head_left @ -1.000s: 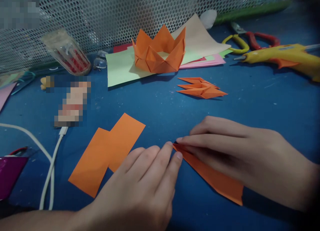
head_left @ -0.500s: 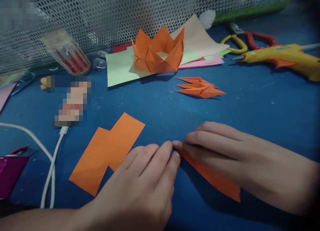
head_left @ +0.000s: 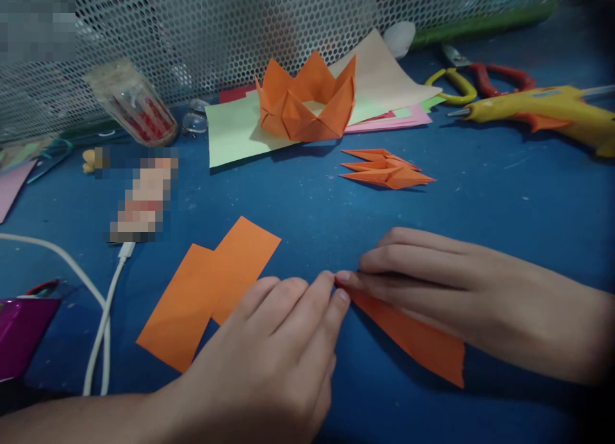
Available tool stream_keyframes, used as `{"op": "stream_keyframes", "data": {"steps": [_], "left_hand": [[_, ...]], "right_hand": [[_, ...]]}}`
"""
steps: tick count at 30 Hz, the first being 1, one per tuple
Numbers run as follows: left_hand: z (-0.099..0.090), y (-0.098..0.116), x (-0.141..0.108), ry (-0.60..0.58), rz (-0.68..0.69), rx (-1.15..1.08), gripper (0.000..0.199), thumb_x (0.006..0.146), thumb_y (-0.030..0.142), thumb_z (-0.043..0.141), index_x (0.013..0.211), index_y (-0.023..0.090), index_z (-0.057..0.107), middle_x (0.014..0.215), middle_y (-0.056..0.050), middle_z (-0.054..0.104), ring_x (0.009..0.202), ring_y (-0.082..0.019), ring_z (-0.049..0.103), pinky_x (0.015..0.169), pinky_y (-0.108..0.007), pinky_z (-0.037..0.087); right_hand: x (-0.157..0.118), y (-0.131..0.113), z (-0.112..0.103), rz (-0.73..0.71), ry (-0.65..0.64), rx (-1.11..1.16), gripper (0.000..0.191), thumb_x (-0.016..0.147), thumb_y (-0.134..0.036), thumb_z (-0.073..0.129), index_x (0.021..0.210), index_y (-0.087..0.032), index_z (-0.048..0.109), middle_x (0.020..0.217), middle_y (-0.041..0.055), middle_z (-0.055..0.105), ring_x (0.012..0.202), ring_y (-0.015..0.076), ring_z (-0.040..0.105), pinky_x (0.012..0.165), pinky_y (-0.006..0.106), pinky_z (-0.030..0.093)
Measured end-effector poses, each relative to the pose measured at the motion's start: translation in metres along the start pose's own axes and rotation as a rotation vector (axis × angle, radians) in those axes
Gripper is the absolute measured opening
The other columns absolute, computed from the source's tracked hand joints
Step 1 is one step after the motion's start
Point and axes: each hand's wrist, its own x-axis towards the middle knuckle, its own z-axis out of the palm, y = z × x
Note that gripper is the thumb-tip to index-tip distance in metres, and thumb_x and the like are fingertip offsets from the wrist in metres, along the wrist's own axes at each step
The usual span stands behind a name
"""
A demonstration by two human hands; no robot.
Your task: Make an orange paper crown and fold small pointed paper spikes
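Note:
A folded strip of orange paper (head_left: 413,338) lies slanting on the blue table. My left hand (head_left: 283,341) pinches its far left end between thumb and forefinger; the fingertips hide that end. My right hand (head_left: 432,284) lies along the strip's upper edge, its forefinger tip pressed down beside the left thumb and its fingers close together. To the left, two orange paper rectangles (head_left: 180,309) overlap, partly behind my left hand. Several folded orange paper points (head_left: 387,170) lie nested beyond my hands.
Behind, an orange paper crown (head_left: 307,107) stands on a pale green sheet (head_left: 233,133). A yellow glue gun (head_left: 538,111) and scissors (head_left: 502,79) lie at back right. At left are a blurred-out phone (head_left: 144,197), a white cable (head_left: 103,328) and a jar (head_left: 137,107).
My right hand has shifted slightly upward, so more of the folded orange strip shows beneath it. My left hand keeps its pinch. The whole view has moved a little.

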Motion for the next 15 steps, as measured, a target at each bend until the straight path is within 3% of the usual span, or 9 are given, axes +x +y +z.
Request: {"op": "stream_keyframes", "data": {"steps": [6,10,14,15], "left_hand": [[-0.01,-0.006,0.004,-0.099,0.009,0.001,0.055,0.126,0.012,0.032,0.141,0.012,0.084,0.141,-0.003,0.088,0.111,-0.022,0.076,0.102,-0.038,0.055],[-0.014,-0.008,0.006,-0.141,0.045,0.018,0.056,0.126,0.012,0.031,0.144,0.014,0.083,0.143,-0.001,0.087,0.112,-0.022,0.074,0.105,-0.036,0.053],[-0.009,-0.008,0.008,-0.085,0.079,0.04,0.058,0.126,0.013,0.029,0.139,0.015,0.086,0.14,-0.001,0.089,0.108,-0.021,0.074,0.102,-0.036,0.053],[-0.008,-0.008,0.008,-0.158,0.053,0.043,0.053,0.125,0.013,0.034,0.141,0.014,0.085,0.144,-0.001,0.087,0.114,-0.021,0.075,0.104,-0.037,0.053]], "right_hand": [[-0.002,0.008,-0.011,-0.033,-0.074,-0.031,0.049,0.128,-0.018,0.033,0.124,-0.019,0.082,0.106,0.0074,0.08,0.1,0.0171,0.074,0.093,0.026,0.067],[-0.007,0.009,-0.011,0.013,-0.007,0.006,0.048,0.128,-0.021,0.029,0.119,-0.025,0.076,0.105,0.0047,0.079,0.097,0.0177,0.072,0.088,0.028,0.065],[-0.007,0.01,-0.012,0.057,-0.05,0.054,0.054,0.13,-0.031,0.023,0.108,-0.027,0.072,0.102,0.0039,0.079,0.09,0.0186,0.07,0.078,0.033,0.064],[-0.007,0.011,-0.013,0.059,-0.075,0.025,0.056,0.13,-0.032,0.022,0.105,-0.027,0.072,0.101,0.0037,0.079,0.088,0.0189,0.069,0.076,0.035,0.063]]}}
